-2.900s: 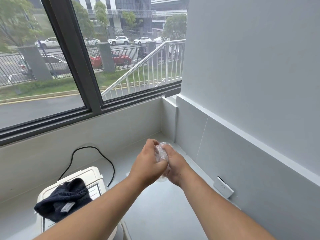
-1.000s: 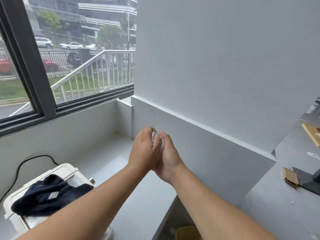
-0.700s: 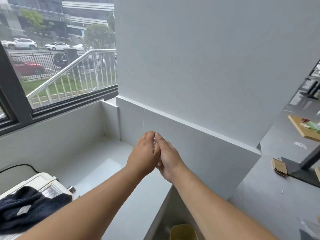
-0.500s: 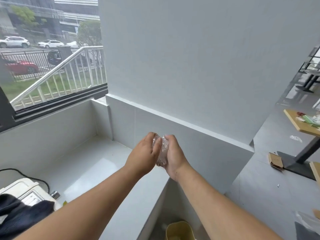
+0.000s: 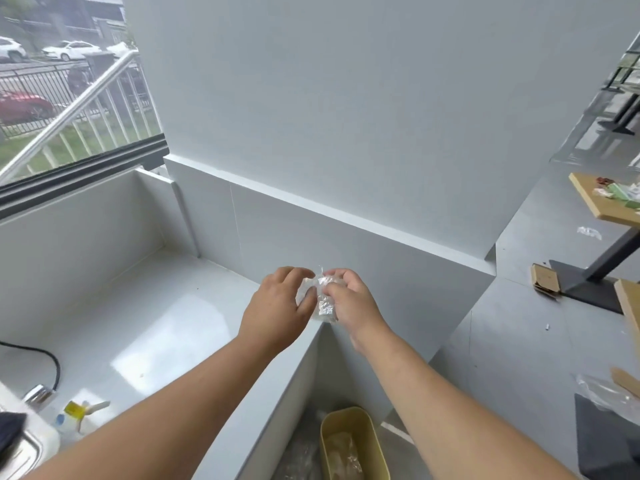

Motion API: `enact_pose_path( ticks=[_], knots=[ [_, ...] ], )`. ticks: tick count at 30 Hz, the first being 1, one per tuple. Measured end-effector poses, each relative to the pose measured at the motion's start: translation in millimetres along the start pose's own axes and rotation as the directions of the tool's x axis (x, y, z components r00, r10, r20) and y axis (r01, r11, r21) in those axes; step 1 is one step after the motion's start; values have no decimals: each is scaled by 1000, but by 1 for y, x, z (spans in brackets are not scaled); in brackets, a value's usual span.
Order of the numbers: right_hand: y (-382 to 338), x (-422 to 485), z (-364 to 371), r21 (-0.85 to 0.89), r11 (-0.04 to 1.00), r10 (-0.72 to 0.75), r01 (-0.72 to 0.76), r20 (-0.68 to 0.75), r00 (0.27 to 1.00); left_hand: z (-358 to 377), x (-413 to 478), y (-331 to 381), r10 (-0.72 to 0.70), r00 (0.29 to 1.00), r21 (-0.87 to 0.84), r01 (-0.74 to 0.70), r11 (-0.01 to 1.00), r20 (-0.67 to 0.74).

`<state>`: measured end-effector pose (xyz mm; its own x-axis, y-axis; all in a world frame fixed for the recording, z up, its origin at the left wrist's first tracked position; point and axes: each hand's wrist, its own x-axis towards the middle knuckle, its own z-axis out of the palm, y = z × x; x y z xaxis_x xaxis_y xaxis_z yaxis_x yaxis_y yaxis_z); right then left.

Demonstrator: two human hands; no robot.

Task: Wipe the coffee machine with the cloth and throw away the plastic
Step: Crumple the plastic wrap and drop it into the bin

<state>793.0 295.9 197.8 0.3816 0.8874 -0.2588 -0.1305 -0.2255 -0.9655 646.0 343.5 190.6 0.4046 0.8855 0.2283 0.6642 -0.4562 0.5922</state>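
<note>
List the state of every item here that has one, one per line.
plastic: crumpled into a wad, held between both hands.
left hand: closed on the plastic.
right hand: pinching the plastic.
yellow bin: open, on the floor, clear plastic inside.
dark cloth: lying on the coffee machine, mostly out of frame.

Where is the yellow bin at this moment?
The yellow bin sits on the floor at the bottom centre of the head view, beside the counter's end, between the forearms and below the crumpled plastic.
</note>
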Motion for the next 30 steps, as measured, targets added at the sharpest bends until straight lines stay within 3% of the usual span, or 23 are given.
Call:
enact_pose_path(
  ticks=[5, 11, 15, 30],
  knots=[
    [25, 8, -15, -227, 973, -40, 30, -42, 998, 28, 1, -11, 41, 997, 147, -50, 988, 59],
    [75, 17, -32, -522, 849, -118, 87, -26, 993, 69, -13, -31, 17, 976, 211, -64, 975, 219],
    [119, 19, -40, -600, 798, -81, 51, -22, 996, 104, -31, -50, -41, 941, 238, -42, 970, 337],
    [217, 64, -50, -738, 674, -27, 43, 34, 999, 188, -34, -117, -91, 888, 343, -79, 936, 451]
  ],
)
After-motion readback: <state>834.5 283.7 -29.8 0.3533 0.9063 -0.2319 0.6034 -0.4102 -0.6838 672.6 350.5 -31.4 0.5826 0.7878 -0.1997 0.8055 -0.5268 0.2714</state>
